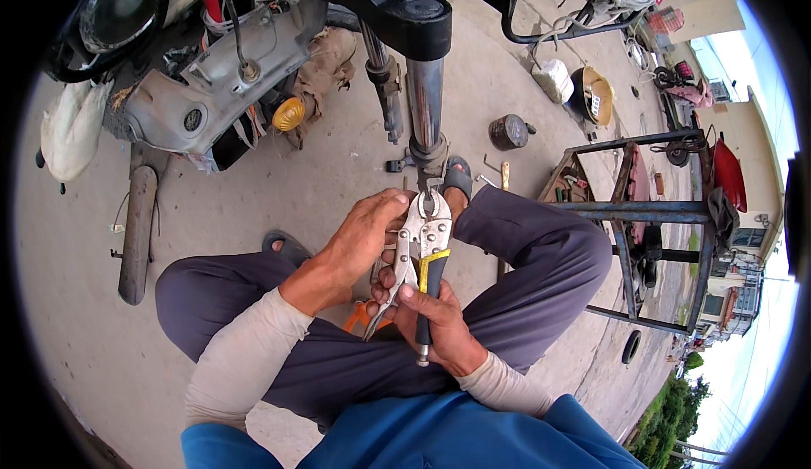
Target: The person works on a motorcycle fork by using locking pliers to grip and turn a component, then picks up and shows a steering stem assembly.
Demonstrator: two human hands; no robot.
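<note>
Locking pliers (434, 245) with a black-and-yellow grip stand in front of me, jaws up and handles spread apart. My right hand (448, 329) is closed around the black-and-yellow handle. Beside the pliers' jaws, my left hand (359, 237) is curled, its thumb at the lower end of a motorcycle fork leg (424, 101). Its fingertips pass behind the pliers, so what they grip is hidden. The jaws sit at the fork leg's lower end; whether they bite on it I cannot tell. A second fork leg (384, 89) hangs just left.
A grey headlight cowl with an amber turn signal (289, 114) hangs at the left. Below it a long fender-like part (138, 237) lies on the concrete. A round tin (508, 132), a hammer (505, 177) and a blue metal stand (629, 211) are at the right.
</note>
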